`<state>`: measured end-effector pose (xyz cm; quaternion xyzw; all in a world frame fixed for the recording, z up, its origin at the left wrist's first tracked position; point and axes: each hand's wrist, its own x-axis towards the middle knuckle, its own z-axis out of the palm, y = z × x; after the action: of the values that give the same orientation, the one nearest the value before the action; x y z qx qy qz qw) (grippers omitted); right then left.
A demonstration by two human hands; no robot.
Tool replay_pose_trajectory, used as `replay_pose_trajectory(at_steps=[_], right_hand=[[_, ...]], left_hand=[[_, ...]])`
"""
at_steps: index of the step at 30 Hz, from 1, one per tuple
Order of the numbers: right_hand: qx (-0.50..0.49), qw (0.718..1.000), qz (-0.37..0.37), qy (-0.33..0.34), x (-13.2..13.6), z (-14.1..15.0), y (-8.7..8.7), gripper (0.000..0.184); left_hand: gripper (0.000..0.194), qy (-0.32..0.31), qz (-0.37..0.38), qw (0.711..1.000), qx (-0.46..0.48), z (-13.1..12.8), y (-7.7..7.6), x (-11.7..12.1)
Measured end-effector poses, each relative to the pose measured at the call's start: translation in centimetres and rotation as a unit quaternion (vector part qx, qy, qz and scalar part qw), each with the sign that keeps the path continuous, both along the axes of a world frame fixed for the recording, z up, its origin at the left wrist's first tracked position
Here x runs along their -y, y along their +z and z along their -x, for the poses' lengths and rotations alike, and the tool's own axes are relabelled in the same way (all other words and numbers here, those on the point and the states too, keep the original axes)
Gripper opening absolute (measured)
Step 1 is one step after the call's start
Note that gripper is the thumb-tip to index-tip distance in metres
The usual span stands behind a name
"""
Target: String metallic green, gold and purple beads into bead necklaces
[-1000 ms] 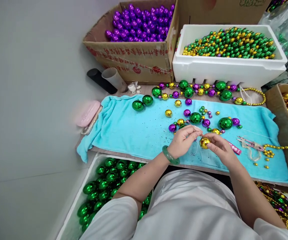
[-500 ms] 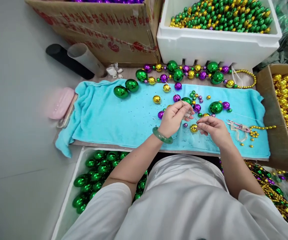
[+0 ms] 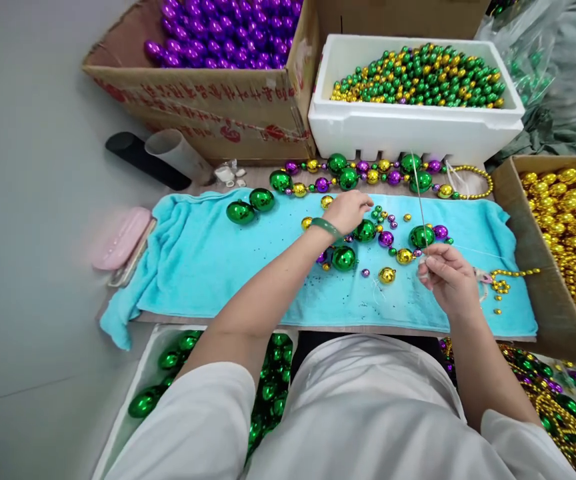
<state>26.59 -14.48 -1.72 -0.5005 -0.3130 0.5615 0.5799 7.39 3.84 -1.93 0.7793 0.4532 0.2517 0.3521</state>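
My right hand (image 3: 448,277) is closed on a long thin needle (image 3: 421,200) that points up and away, with white material at its fingertips. My left hand (image 3: 349,213), a green bangle (image 3: 327,229) on its wrist, reaches over the beads with fingers curled down; what they hold, if anything, is hidden. Close to it lie small green beads (image 3: 377,213) and a large green bead (image 3: 366,231). A strand with purple beads (image 3: 386,239) and a gold bead (image 3: 405,256) runs toward the right hand. Nearer me lie a loose gold bead (image 3: 387,275) and a small purple bead (image 3: 365,273).
Everything sits on a blue towel (image 3: 218,267). Behind are a box of purple beads (image 3: 208,100), a white foam box (image 3: 413,130) and a beaded necklace (image 3: 348,178). A box of gold beads (image 3: 568,240) stands right. Green beads fill a bin (image 3: 141,380) below left.
My hands have moved apart. The left went forward over the beads; the right turned the needle upright. The gold bead held one second ago now lies on the towel.
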Motion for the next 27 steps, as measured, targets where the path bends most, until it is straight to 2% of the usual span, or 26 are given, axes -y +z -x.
replay_pose_trajectory(at_steps=[3,6,8,11,12,14,15,17,19,20,23,27], right_hand=[[-0.005,1.000,0.001,-0.006,0.3,0.2,-0.4,0.014],[0.002,1.000,-0.002,-0.014,0.7,0.1,-0.9,0.014],[0.020,1.000,-0.003,-0.020,0.8,-0.2,-1.2,0.015],[0.060,0.998,-0.006,-0.033,0.8,-0.6,-1.8,0.019],[0.073,0.996,-0.008,-0.040,0.9,-0.7,-1.9,0.020],[0.100,0.993,-0.014,-0.056,0.9,-0.6,-2.1,0.019],[0.113,0.991,-0.018,-0.064,1.0,-0.5,-2.1,0.017],[0.138,0.987,-0.027,-0.072,1.1,-0.2,-1.9,0.013],[0.157,0.984,-0.037,-0.072,1.1,0.2,-1.7,0.011],[0.163,0.983,-0.039,-0.071,1.1,0.4,-1.5,0.011],[0.170,0.982,-0.044,-0.070,1.1,0.8,-1.1,0.009],[0.162,0.983,-0.048,-0.077,1.3,0.8,-1.0,0.009]], left_hand=[[0.013,-0.037,0.002,0.987,-0.157,-3.1,-0.9,-1.4],[0.007,-0.031,0.024,0.982,-0.186,-5.1,-1.5,-2.0],[0.008,-0.024,0.035,0.981,-0.188,-5.5,-1.5,-2.3],[0.017,-0.011,0.028,0.985,-0.170,-4.8,-0.7,-2.0],[0.019,0.000,0.039,0.990,-0.132,-4.2,-0.3,-1.7],[0.020,0.027,0.122,0.992,0.028,-2.7,0.6,-0.6],[0.020,0.042,0.196,0.969,0.147,-1.9,1.1,0.0],[0.019,0.046,0.333,0.874,0.350,-0.3,1.9,1.3],[0.018,0.040,0.403,0.797,0.448,0.9,2.5,2.4],[0.017,0.040,0.420,0.775,0.471,1.3,2.7,2.9],[0.019,0.053,0.432,0.752,0.495,1.8,3.0,3.6],[0.019,0.064,0.417,0.754,0.503,1.7,3.2,3.7]])
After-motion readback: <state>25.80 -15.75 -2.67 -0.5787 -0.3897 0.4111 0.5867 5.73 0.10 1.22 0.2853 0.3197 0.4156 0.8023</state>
